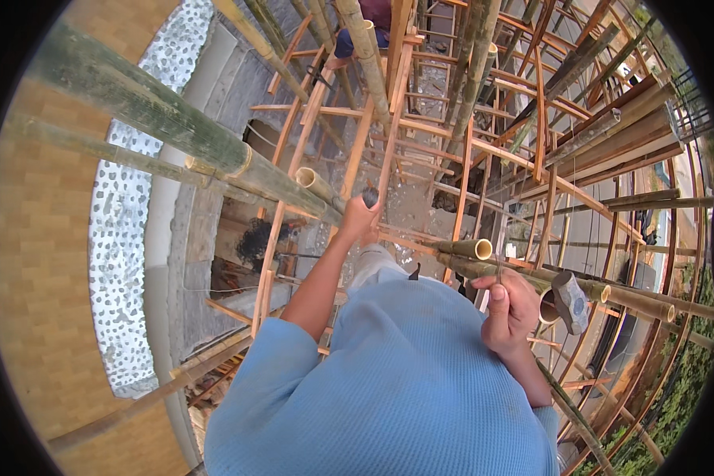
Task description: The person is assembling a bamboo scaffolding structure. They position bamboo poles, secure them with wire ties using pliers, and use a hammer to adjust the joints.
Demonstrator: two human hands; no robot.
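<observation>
In front of me at centre, my left hand (358, 216) is closed around a dark, round-ended object (370, 197); the rest of it is hidden by the hand. At my right side, my right hand (512, 311) is closed, with thumb and forefinger pinching a thin, wire-like piece (499, 272). A grey steel hammer head (570, 303) shows just right of this hand. Its handle is hidden, so I cannot tell whether the hand also holds it. Cut bamboo poles (472, 249) lie close by the right hand, and a thick green bamboo pole (159, 127) slants down toward the left hand.
Timber battens (274, 238) and bamboo form an open lattice around me, with ground far below. At left are a speckled white strip (119, 262) and tan tiled surface (40, 278). Another person (362, 36) is at the top. Wooden beams (611, 143) cross at right.
</observation>
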